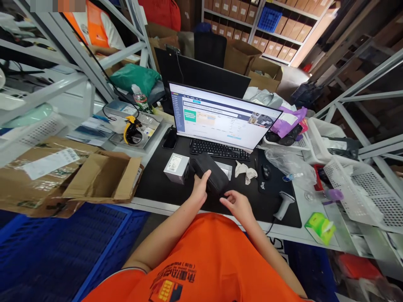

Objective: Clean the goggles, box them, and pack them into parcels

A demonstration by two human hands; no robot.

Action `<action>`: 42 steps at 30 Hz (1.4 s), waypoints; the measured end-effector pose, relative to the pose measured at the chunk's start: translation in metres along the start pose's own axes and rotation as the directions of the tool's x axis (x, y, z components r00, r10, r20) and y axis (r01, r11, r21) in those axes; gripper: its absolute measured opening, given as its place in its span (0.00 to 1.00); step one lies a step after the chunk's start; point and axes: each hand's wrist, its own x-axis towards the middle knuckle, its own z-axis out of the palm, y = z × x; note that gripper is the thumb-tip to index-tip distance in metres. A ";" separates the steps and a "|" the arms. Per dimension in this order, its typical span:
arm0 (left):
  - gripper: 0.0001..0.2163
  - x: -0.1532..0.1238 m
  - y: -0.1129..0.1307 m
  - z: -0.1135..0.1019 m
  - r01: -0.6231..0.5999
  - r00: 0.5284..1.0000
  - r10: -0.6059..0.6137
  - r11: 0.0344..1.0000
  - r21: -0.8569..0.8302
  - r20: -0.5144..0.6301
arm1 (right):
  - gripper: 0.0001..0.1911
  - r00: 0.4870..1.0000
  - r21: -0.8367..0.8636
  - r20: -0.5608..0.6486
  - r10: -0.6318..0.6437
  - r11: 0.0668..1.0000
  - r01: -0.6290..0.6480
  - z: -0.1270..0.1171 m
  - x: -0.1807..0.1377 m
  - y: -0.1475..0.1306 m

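A black oblong case (210, 173) is tilted above the dark desk mat, with my left hand (200, 188) closed on its near left side, thumb on top. By the case's near right corner is my right hand (236, 204), its fingers bent inward; whether the fingertips touch the case or pinch something small there I cannot make out. Just left of the case stands a silver-grey box (176, 168) with a white label on its top. Behind the case lies a flat silver-grey piece (224, 170), partly covered by it. Crumpled white paper (246, 172) rests to the right.
A monitor (220, 117) and keyboard (220, 148) stand behind. To the right are a mouse (266, 171), a barcode scanner (285, 204), a tissue pack (320, 228) and white baskets (352, 197). Left are an open cardboard box (100, 178), a phone (170, 138) and a tape dispenser (134, 132).
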 end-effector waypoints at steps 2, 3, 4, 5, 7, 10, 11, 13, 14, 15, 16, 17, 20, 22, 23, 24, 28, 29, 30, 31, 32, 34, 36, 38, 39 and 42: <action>0.24 -0.004 -0.003 0.001 0.012 1.000 -0.012 1.000 0.004 -0.002 | 0.11 0.994 -0.045 0.105 0.030 0.999 -0.025 0.008 0.005 -0.001; 0.24 -0.006 -0.005 0.001 0.016 1.000 -0.016 1.000 0.010 -0.007 | 0.12 0.993 -0.052 0.119 0.016 0.999 -0.010 0.011 0.007 -0.001; 0.24 -0.006 -0.006 -0.001 0.016 1.000 -0.015 1.000 0.017 -0.011 | 0.12 0.992 -0.042 0.125 -0.007 0.999 0.012 0.013 0.010 0.001; 0.25 -0.006 -0.008 -0.003 0.011 1.000 -0.010 1.000 0.027 -0.012 | 0.13 0.990 -0.017 0.137 -0.031 0.999 0.034 0.014 0.012 0.003; 0.26 -0.005 -0.010 -0.009 -0.014 1.000 0.015 0.998 0.066 -0.019 | 0.15 0.980 0.081 0.194 -0.042 0.996 0.026 0.013 0.014 0.008; 0.30 -0.004 -0.013 -0.018 -0.115 0.992 0.121 0.976 0.183 -0.024 | 0.26 0.926 0.346 0.375 0.046 0.920 -0.186 0.009 0.011 0.012; 0.30 -0.005 -0.013 -0.019 -0.165 0.986 0.169 0.960 0.226 0.002 | 0.29 0.896 0.432 0.441 0.057 0.861 -0.267 0.007 0.008 0.013; 0.30 -0.008 -0.012 -0.019 -0.266 0.964 0.245 0.921 0.285 0.107 | 0.31 0.859 0.545 0.510 0.046 0.755 -0.364 0.003 0.001 0.013; 0.31 -0.010 -0.010 -0.017 -0.306 0.950 0.268 0.904 0.300 0.161 | 0.31 0.860 0.581 0.509 0.037 0.722 -0.376 0.000 -0.002 0.013; 0.31 -0.012 -0.007 -0.014 -0.337 0.937 0.284 0.890 0.308 0.204 | 0.31 0.869 0.611 0.494 0.034 0.697 -0.375 -0.003 -0.005 0.013; 0.32 -0.015 -0.004 -0.010 -0.356 0.927 0.292 0.880 0.313 0.233 | 0.31 0.882 0.637 0.471 0.036 0.678 -0.368 -0.007 -0.006 0.013; 0.32 -0.017 -0.001 -0.006 -0.367 0.922 0.296 0.874 0.319 0.250 | 0.31 0.895 0.660 0.444 0.040 0.661 -0.357 -0.011 -0.007 0.014; 0.31 -0.023 0.008 0.011 -0.394 0.910 0.309 0.855 0.337 0.277 | 0.31 0.925 0.709 0.380 0.023 0.635 -0.307 -0.027 -0.003 0.013; 0.31 -0.026 0.012 0.021 -0.422 0.896 0.325 0.837 0.347 0.303 | 0.30 0.944 0.734 0.331 -0.004 0.630 -0.254 -0.038 0.004 0.008; 0.33 -0.027 0.013 0.025 -0.441 0.885 0.333 0.823 0.358 0.325 | 0.30 0.953 0.743 0.302 -0.018 0.631 -0.224 -0.044 0.007 0.003; 0.35 -0.028 0.012 0.027 -0.461 0.874 0.336 0.803 0.378 0.352 | 0.30 0.961 0.748 0.275 -0.030 0.635 -0.194 -0.050 0.011 -0.002; 0.45 -0.031 0.002 0.020 -0.574 0.801 0.294 0.623 0.531 0.521 | 0.30 0.985 0.759 0.167 -0.041 0.643 -0.102 -0.078 0.029 -0.029; 0.47 -0.032 0.000 0.015 -0.616 0.766 0.266 0.564 0.550 0.585 | 0.31 0.991 0.755 0.134 -0.030 0.650 -0.082 -0.084 0.035 -0.034; 0.49 -0.031 -0.002 0.010 -0.658 0.723 0.229 0.516 0.549 0.652 | 0.30 0.995 0.741 0.102 -0.020 0.668 -0.063 -0.090 0.042 -0.038; 0.49 -0.031 -0.003 0.006 -0.696 0.677 0.190 0.482 0.533 0.711 | 0.30 0.997 0.715 0.079 -0.011 0.698 -0.049 -0.095 0.050 -0.041; 0.50 -0.030 -0.002 0.001 -0.727 0.630 0.149 0.458 0.511 0.762 | 0.30 0.998 0.675 0.067 -0.008 0.736 -0.039 -0.098 0.059 -0.043; 0.49 -0.028 0.000 -0.005 -0.769 0.555 0.071 0.425 0.478 0.829 | 0.29 0.996 0.581 0.084 -0.018 0.813 -0.034 -0.096 0.079 -0.044; 0.49 -0.026 0.003 -0.010 -0.791 0.512 0.008 0.394 0.468 0.859 | 0.29 0.988 0.492 0.157 -0.011 0.868 -0.068 -0.085 0.099 -0.045; 0.50 -0.022 0.003 -0.014 -0.789 0.504 -0.029 0.391 0.474 0.863 | 0.28 0.980 0.398 0.199 0.029 0.911 -0.108 -0.069 0.115 -0.046; 0.50 -0.020 0.002 -0.017 -0.777 0.518 -0.026 0.404 0.483 0.855 | 0.28 0.981 0.345 0.187 0.046 0.932 -0.110 -0.061 0.120 -0.048; 0.48 -0.012 -0.006 -0.025 -0.700 0.617 0.037 0.482 0.526 0.786 | 0.29 0.999 0.203 0.031 -0.031 0.979 0.024 -0.046 0.119 -0.051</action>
